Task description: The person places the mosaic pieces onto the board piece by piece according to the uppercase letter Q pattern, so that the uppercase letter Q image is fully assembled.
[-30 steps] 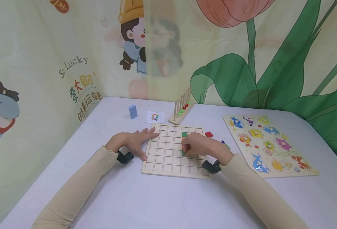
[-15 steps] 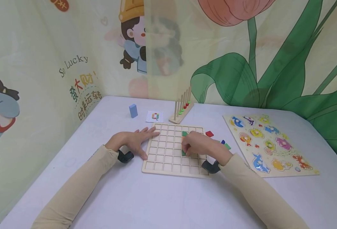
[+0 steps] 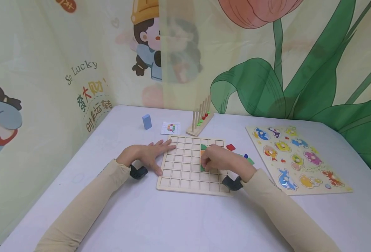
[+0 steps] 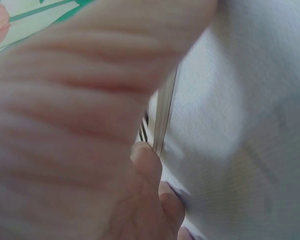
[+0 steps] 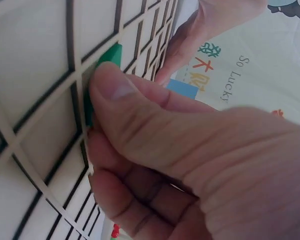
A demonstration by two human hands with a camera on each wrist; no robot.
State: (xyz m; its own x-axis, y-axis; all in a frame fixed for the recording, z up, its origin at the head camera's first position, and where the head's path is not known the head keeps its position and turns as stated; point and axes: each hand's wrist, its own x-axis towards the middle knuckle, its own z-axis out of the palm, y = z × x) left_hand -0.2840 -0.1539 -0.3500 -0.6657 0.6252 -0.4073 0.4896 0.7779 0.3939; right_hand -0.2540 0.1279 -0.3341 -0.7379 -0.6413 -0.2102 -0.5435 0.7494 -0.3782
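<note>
A wooden grid board (image 3: 179,175) lies on the table before me. My right hand (image 3: 217,157) is over its right half, thumb and forefinger pinching a green tile (image 5: 112,56) at one of the cells. Above that hand in the head view, another green tile (image 3: 203,147) and part of an orange tile (image 3: 202,153) show in the same column; the hand covers the cells to their right. Fingers spread, my left hand (image 3: 149,155) rests at the board's left edge, holding nothing. The left wrist view shows that hand beside the board's rim (image 4: 163,120).
A red tile (image 3: 231,147), a dark blue piece (image 3: 245,156) and a green piece (image 3: 250,161) lie right of the board. Behind it are a pattern card (image 3: 170,128), a blue block (image 3: 146,121) and a peg stand (image 3: 199,130). An animal puzzle (image 3: 273,171) lies far right.
</note>
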